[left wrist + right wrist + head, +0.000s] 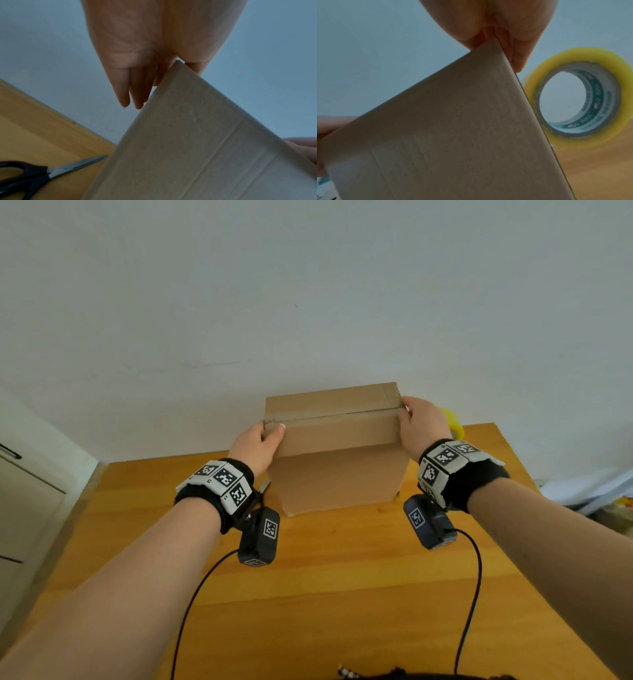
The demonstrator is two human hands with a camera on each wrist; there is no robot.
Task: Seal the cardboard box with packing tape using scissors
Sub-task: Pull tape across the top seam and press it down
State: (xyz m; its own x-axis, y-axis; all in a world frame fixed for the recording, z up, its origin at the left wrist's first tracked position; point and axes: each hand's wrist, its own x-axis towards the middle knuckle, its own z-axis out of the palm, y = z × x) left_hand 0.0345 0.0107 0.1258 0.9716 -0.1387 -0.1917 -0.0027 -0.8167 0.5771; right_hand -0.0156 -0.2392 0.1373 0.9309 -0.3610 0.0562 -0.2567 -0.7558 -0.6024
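A: How was it held?

B: The left hand (257, 447) clasped the cardboard box (337, 453) at its upper left edge, thumb lying over the near flap, fingers (137, 94) straight down the left side. The right hand (423, 422) gripped the upper right edge, thumb on top at the seam, fingers behind the right wall.

A: Where did the box sit?

B: Toward the far end of the wooden table (325, 577), close to the wall (308, 285), its flaps folded shut with the seam running left to right.

A: Any room at its edges?

B: The scissors (42, 174), black-handled, lay on the table just left of the box, blades closed and pointing at its lower left corner. The tape roll (583, 97), yellowish, stood on edge just right of the box, beyond the right hand. The near half of the table lay bare but for the two wrist-camera cables (191, 604).

A: The room?

B: A plain pale wall behind; a cabinet (24, 491) at far left; some pale clutter at far right, too unclear to name.
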